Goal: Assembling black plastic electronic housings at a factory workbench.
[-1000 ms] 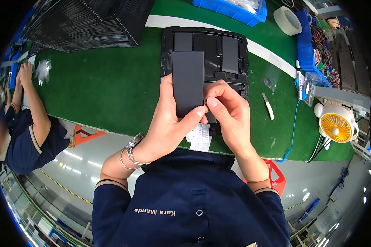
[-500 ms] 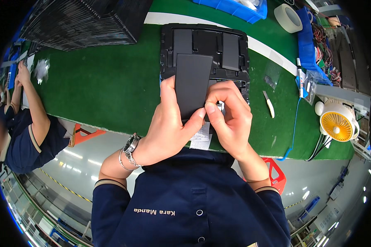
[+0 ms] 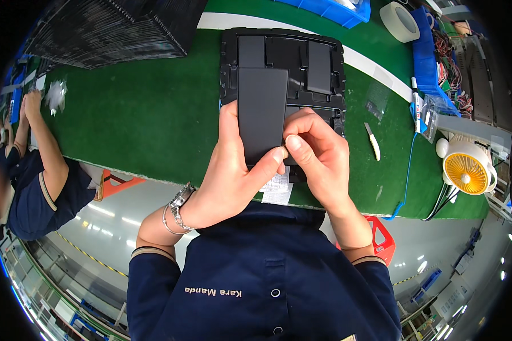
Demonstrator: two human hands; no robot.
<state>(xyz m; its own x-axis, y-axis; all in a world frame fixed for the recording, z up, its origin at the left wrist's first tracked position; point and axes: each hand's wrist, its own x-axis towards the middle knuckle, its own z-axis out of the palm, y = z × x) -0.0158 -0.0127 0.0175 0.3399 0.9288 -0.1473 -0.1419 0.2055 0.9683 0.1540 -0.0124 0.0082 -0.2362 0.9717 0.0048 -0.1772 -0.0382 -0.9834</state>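
Note:
A flat black rectangular piece (image 3: 263,108), matt and slightly tapered, is held up over the bench by my left hand (image 3: 227,176). The left fingers reach behind it and the thumb presses near its lower right corner. At that same edge my right hand (image 3: 322,156) is closed, thumb and forefinger pinched together; what lies between them, if anything, is too small to tell. Beyond both hands lies a black moulded tray (image 3: 338,99), partly covered by the held piece. Similar black pieces sit in its left pocket (image 3: 252,50) and right pocket (image 3: 320,67).
Printed paper (image 3: 277,194) lies at the green bench's (image 3: 136,113) near edge. To the right are a white-handled knife (image 3: 374,146), a marker (image 3: 417,105), a blue coiled cord (image 3: 405,193) and a small fan (image 3: 466,172). Black stacked trays (image 3: 114,34) stand left; a co-worker (image 3: 45,176) sits beyond.
The held black piece and both hands have shifted slightly left. The right thumb and forefinger stay at its lower right edge; a shiny bit seen beside them earlier is now hidden.

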